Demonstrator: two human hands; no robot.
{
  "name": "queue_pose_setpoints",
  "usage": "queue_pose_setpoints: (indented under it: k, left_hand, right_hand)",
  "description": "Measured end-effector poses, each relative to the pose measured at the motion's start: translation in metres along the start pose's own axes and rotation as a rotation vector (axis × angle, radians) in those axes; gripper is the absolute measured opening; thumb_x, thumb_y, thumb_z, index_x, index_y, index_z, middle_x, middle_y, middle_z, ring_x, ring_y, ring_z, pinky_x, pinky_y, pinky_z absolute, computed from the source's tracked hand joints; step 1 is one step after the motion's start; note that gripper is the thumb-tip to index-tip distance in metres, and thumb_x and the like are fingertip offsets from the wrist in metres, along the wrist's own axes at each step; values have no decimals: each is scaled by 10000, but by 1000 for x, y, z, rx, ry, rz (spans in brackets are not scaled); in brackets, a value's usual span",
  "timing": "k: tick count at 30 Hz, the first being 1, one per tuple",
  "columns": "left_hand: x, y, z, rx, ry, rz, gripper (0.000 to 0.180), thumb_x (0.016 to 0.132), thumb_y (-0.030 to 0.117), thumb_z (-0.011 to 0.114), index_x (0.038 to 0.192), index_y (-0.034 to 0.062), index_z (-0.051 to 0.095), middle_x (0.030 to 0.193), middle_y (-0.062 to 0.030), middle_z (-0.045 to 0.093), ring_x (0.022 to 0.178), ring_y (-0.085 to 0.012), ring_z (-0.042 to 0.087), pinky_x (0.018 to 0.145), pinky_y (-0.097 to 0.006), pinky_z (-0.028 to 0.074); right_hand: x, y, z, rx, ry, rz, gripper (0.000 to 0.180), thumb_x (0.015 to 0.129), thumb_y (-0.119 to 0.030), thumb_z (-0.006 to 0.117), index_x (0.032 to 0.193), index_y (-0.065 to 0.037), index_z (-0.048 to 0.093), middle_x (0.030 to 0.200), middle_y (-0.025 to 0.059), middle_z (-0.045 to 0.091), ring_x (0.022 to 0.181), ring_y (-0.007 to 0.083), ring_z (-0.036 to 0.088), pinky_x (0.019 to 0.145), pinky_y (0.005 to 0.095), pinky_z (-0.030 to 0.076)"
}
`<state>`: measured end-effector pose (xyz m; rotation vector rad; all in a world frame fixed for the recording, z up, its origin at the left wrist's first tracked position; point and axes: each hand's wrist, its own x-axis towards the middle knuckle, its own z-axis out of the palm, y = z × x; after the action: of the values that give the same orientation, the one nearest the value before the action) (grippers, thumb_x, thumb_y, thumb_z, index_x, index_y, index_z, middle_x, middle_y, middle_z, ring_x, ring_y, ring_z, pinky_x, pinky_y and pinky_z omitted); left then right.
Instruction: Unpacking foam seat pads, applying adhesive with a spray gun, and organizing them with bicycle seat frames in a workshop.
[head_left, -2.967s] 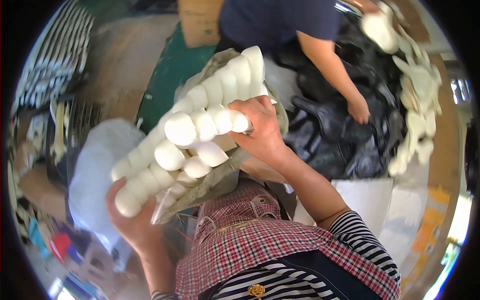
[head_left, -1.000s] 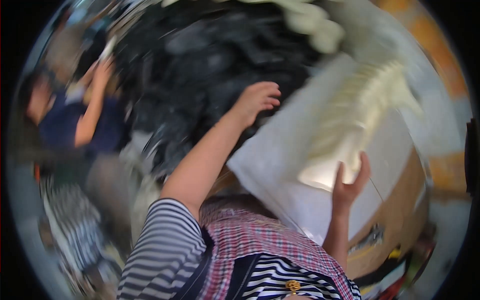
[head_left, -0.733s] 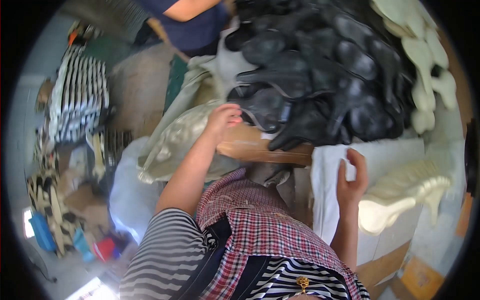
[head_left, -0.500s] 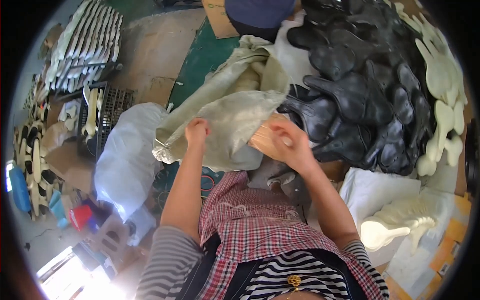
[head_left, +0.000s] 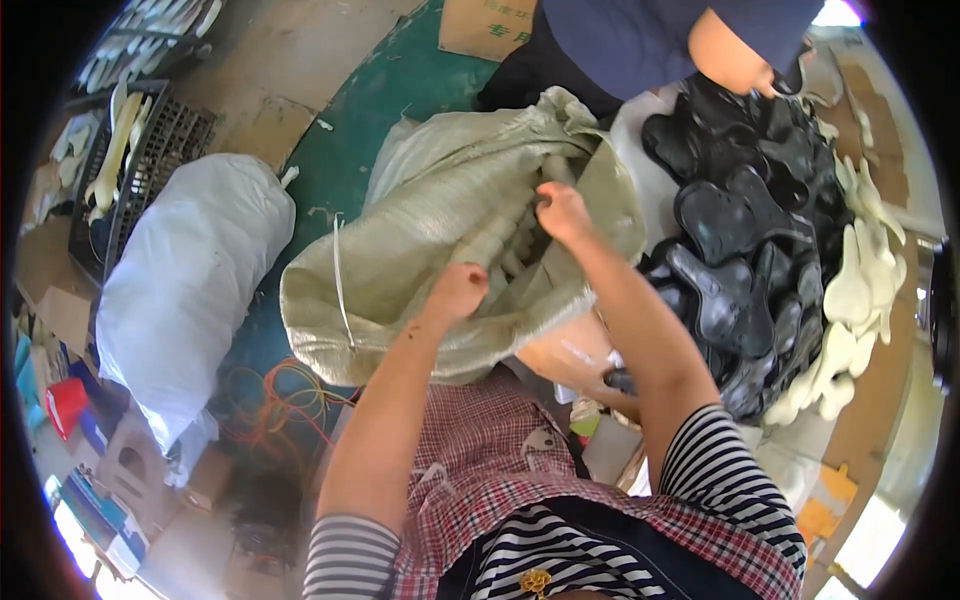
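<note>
Where green floor [head_left: 400, 90] shows | both hands [head_left: 455, 290] [head_left: 562, 208] gripping woven sack [head_left: 420, 230]

A sack [head_left: 440, 230] lies in the middle, just before the person, its mouth facing right. Both hands are at that mouth: the left hand [head_left: 457, 290] on the near edge, the right hand [head_left: 562, 210] on the far edge, with moulded pieces [head_left: 505, 245] inside between them. Right of the sack, a heap of flat pieces [head_left: 745, 260] lies on the desk [head_left: 570, 350], with a row of glove forms [head_left: 860, 300] along its right side. Behind the heap, another person [head_left: 650, 40] leans in. Left of the sack, a tied bag [head_left: 180, 280] lies on the floor [head_left: 390, 90], with a crate [head_left: 165, 140] behind it and cables [head_left: 275, 400] just beside its near end.
</note>
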<state>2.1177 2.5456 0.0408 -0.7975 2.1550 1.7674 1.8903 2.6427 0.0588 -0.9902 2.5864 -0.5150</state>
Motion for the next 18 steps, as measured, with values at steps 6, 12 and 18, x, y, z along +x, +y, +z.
queue_pose_setpoints:
  k: [6, 12, 18]
  left_hand:
    - [55, 41, -17, -1309, 20, -445, 776, 852, 536, 550, 1357, 2, 302, 1323, -137, 426, 973, -299, 576, 840, -403, 487]
    - [104, 72, -85, -1597, 649, -32, 529, 949, 235, 469, 1311, -99, 276, 1055, -223, 529, 900, -292, 581, 833, -378, 487]
    - [71, 47, -147, -1501, 761, 183, 314, 941, 191, 458, 1107, -75, 446, 969, -228, 583, 907, -344, 596, 791, -379, 474]
  right_hand:
    - [131, 24, -10, -526, -506, 258, 506, 780, -173, 559, 1248, -5, 463, 1252, 198, 508, 1152, 344, 501, 990, 391, 401]
    - [165, 71, -10, -607, -528, 32, 940, 684, -366, 699, 1403, -12, 207, 1423, 231, 282, 1308, 358, 302, 1084, 381, 276]
    - [167, 57, -3, -743, -675, -24, 1209, 611, -625, 678, 1429, 38, 85, 1496, 224, 99, 1399, 310, 78, 1138, 349, 109]
